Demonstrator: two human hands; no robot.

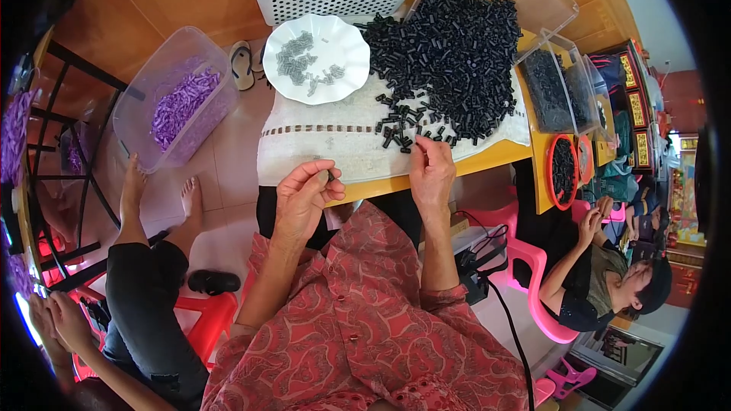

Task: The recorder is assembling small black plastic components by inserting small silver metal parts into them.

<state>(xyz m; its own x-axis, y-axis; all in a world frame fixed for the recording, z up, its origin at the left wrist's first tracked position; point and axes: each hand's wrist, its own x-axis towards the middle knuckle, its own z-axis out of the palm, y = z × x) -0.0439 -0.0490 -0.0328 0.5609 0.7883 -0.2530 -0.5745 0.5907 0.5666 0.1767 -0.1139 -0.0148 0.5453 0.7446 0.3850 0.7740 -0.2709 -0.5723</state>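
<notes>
My left hand (304, 196), just off the table's front edge, is closed with a small dark cylindrical piece (330, 176) at its fingertips. My right hand (432, 175) reaches to the near edge of a big heap of short black cylindrical pieces (457, 53). Its thumb and index finger come together beside some loose ones; whatever they hold is too small to make out. Left of the heap is a white scalloped plate (335, 85) bearing small clear pieces (301, 57). Heap and plate both rest on a pale cloth (304, 156).
Behind the plate stands a white perforated basket (335, 4) with more black pieces. Clear bins (548, 95) and a red-rimmed basket (562, 171) are at the right. A clear tub (171, 148) of purple pieces stands on the left. Other people sit on both sides.
</notes>
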